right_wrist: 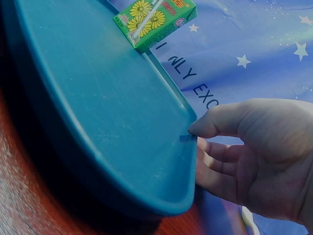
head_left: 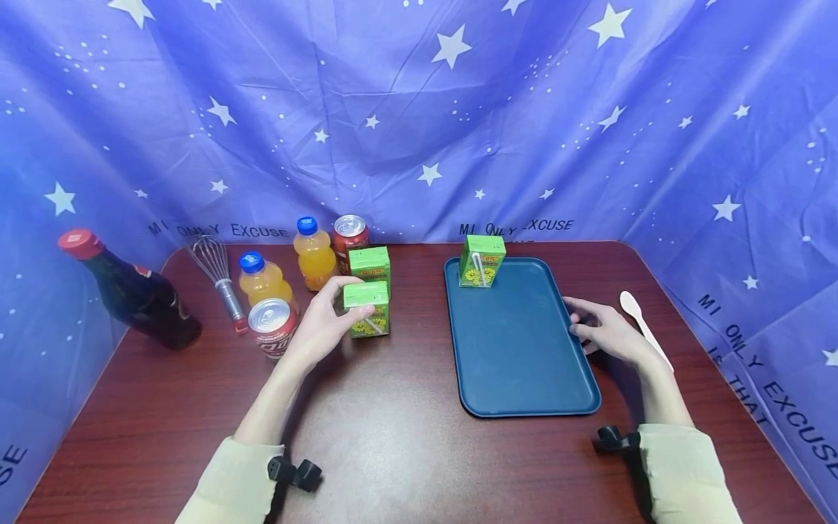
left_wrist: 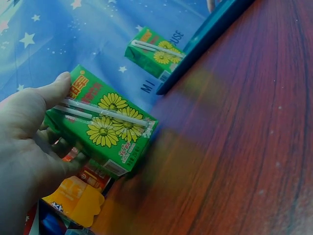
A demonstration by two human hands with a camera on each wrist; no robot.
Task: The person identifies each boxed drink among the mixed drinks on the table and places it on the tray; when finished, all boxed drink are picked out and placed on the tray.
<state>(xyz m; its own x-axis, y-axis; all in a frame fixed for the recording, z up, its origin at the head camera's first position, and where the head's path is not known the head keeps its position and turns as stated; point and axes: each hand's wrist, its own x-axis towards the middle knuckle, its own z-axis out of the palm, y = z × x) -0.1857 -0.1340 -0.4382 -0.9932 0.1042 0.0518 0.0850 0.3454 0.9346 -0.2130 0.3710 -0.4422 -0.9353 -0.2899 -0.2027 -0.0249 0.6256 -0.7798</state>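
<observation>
My left hand (head_left: 325,322) grips a green drink carton (head_left: 367,320) with yellow flowers and a straw on its front. The thumb lies at its near face, as the left wrist view also shows. Right behind it stands a second green carton (head_left: 370,263), partly hidden. On the right, my right hand (head_left: 607,329) holds the side rim of a blue tray (head_left: 524,349), thumb on the rim and fingers outside it. A third green carton (head_left: 481,262) stands upright at the tray's far left corner; the right wrist view shows this carton (right_wrist: 151,19) too.
Left of the cartons stand two orange drink bottles (head_left: 316,255) with blue caps and two soda cans (head_left: 272,326). A whisk (head_left: 219,273) and a dark red-capped bottle (head_left: 137,298) are farther left. A white spoon (head_left: 644,327) lies right of the tray. A starry curtain (head_left: 393,145) hangs behind.
</observation>
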